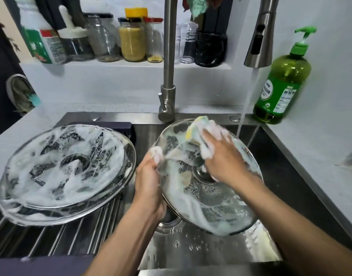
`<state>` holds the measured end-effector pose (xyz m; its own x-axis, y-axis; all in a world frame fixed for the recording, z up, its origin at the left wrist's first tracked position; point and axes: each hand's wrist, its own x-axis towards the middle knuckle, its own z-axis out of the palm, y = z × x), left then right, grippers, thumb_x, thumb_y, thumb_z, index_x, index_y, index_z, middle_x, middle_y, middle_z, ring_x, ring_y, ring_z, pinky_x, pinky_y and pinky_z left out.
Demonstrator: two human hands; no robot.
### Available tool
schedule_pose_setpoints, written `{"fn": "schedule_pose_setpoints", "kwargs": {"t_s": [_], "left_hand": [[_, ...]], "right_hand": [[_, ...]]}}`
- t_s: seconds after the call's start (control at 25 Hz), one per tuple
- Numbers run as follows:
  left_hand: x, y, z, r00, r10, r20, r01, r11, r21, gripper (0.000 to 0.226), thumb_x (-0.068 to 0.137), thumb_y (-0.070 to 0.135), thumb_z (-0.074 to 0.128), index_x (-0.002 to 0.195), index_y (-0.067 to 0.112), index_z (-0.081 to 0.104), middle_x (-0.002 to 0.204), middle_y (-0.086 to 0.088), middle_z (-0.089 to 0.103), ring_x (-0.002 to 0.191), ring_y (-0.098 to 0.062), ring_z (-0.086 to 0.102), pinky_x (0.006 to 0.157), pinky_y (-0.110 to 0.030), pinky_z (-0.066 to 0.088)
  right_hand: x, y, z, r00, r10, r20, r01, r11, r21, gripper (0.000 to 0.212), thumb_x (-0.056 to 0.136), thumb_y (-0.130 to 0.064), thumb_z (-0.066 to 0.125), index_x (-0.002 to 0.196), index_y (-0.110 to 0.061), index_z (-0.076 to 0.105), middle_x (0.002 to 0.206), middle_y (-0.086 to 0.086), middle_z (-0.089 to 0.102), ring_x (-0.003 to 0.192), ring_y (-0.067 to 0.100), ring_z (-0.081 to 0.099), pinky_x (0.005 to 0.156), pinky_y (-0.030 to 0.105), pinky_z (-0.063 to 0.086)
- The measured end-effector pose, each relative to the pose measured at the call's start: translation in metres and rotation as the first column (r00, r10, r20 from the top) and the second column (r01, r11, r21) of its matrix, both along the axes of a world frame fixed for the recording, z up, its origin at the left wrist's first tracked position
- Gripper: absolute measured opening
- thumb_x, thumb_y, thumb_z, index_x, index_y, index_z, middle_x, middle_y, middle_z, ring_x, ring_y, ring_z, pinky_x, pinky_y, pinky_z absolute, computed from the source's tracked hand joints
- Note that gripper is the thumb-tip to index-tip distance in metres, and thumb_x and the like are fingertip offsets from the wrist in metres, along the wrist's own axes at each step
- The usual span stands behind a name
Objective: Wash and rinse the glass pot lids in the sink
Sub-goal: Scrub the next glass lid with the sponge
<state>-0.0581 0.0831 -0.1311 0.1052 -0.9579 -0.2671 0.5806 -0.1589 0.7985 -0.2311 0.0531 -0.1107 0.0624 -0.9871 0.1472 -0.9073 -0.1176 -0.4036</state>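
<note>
Over the sink (286,156), left hand (149,176) grips the tilted lid (211,206) at its left rim; right hand (221,156) presses the sponge (197,128) on its upper face, near the water stream (245,108).

Two bare forearms reach in from the bottom edge, no sleeves in sight, no watch, no bracelet, no rings. The left hand (150,177) wears a thick dab of white suds over its fingertips. The right hand (224,156) carries foam across the knuckles and fingers, with wet streaks shining along the wrist. Both arms look damp.
</note>
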Motion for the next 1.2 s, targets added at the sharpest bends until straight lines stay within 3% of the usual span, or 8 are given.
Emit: {"fn": "schedule_pose_setpoints", "kwargs": {"t_s": [0.2,0.32,0.44,0.6,0.72,0.88,1.08,1.2], "left_hand": [[0.004,-0.001,0.005,0.999,0.047,0.008,-0.046,0.999,-0.028,0.041,0.093,0.003,0.039,0.129,0.003,0.059,0.083,0.0,0.078,0.08,-0.014,0.074,0.06,-0.034,0.06],[0.005,-0.001,0.005,0.999,0.033,-0.024,-0.034,0.999,-0.041,0.041,0.092,0.002,0.039,0.124,0.009,0.064,0.09,-0.004,0.078,0.091,-0.02,0.073,0.078,-0.043,0.06],[0.005,0.0,0.004,0.995,0.08,0.061,-0.079,0.997,-0.013,0.038,0.091,0.003,0.039,0.118,0.007,0.065,0.098,-0.002,0.078,0.101,-0.018,0.072,0.08,-0.039,0.058],[0.006,0.001,0.006,0.992,0.106,0.069,-0.106,0.994,-0.004,0.039,0.085,0.001,0.044,0.104,0.02,0.072,0.085,0.002,0.078,0.082,-0.012,0.074,0.063,-0.029,0.059],[0.005,0.004,0.008,0.99,0.12,0.069,-0.118,0.993,-0.03,0.03,0.076,-0.002,0.044,0.074,0.019,0.066,0.081,0.005,0.077,0.079,-0.01,0.072,0.076,-0.035,0.056],[0.005,0.004,0.01,0.991,0.119,0.058,-0.116,0.992,-0.054,0.034,0.086,0.001,0.045,0.09,0.019,0.074,0.089,0.005,0.079,0.08,-0.005,0.074,0.058,-0.024,0.058],[-0.001,0.008,0.012,0.996,0.075,0.055,-0.072,0.995,-0.066,0.029,0.088,0.007,0.047,0.095,0.021,0.072,0.111,0.005,0.076,0.099,-0.011,0.072,0.074,-0.034,0.058],[0.003,0.008,0.01,0.995,0.093,0.029,-0.091,0.993,-0.074,0.032,0.089,0.005,0.045,0.085,0.021,0.072,0.109,0.003,0.076,0.095,-0.012,0.073,0.068,-0.031,0.059]], "right_hand": [[-0.031,0.02,-0.003,0.992,0.029,-0.123,-0.027,0.999,0.02,0.07,0.097,-0.015,0.045,0.154,-0.046,0.018,0.167,-0.009,0.006,0.152,0.023,0.01,0.114,0.053,0.033],[-0.053,0.048,-0.008,0.955,0.279,-0.105,-0.261,0.953,0.151,0.081,0.089,-0.01,0.047,0.148,-0.059,0.02,0.163,-0.023,0.005,0.148,0.011,0.012,0.116,0.04,0.028],[-0.065,0.069,-0.005,0.996,0.04,-0.078,-0.039,0.999,0.018,0.07,0.092,-0.007,0.048,0.14,-0.057,0.034,0.16,-0.012,0.028,0.14,0.022,0.031,0.105,0.046,0.042],[-0.057,0.082,-0.023,0.901,0.433,-0.016,-0.426,0.892,0.149,0.06,0.099,-0.02,0.04,0.152,-0.048,0.028,0.163,-0.013,0.021,0.15,0.014,0.017,0.122,0.039,0.019],[-0.073,0.072,-0.015,0.989,0.108,-0.099,-0.105,0.994,0.03,0.06,0.1,-0.018,0.046,0.15,-0.048,0.031,0.163,-0.016,0.021,0.149,0.016,0.019,0.12,0.042,0.021],[-0.065,0.081,-0.024,0.872,0.473,-0.126,-0.471,0.881,0.045,0.069,0.095,-0.003,0.048,0.144,-0.05,0.04,0.164,-0.015,0.022,0.152,0.017,0.016,0.121,0.044,0.017],[-0.101,0.054,-0.007,0.972,-0.107,0.207,0.16,0.953,-0.258,0.038,0.085,0.0,0.062,0.101,-0.034,0.066,0.145,-0.011,0.045,0.145,0.022,0.026,0.117,0.056,0.021],[-0.088,0.036,-0.002,0.629,-0.165,0.76,0.349,0.933,-0.085,0.027,0.07,0.008,0.068,0.077,-0.018,0.072,0.125,0.007,0.058,0.118,0.019,0.056,0.106,0.048,0.044]]}}
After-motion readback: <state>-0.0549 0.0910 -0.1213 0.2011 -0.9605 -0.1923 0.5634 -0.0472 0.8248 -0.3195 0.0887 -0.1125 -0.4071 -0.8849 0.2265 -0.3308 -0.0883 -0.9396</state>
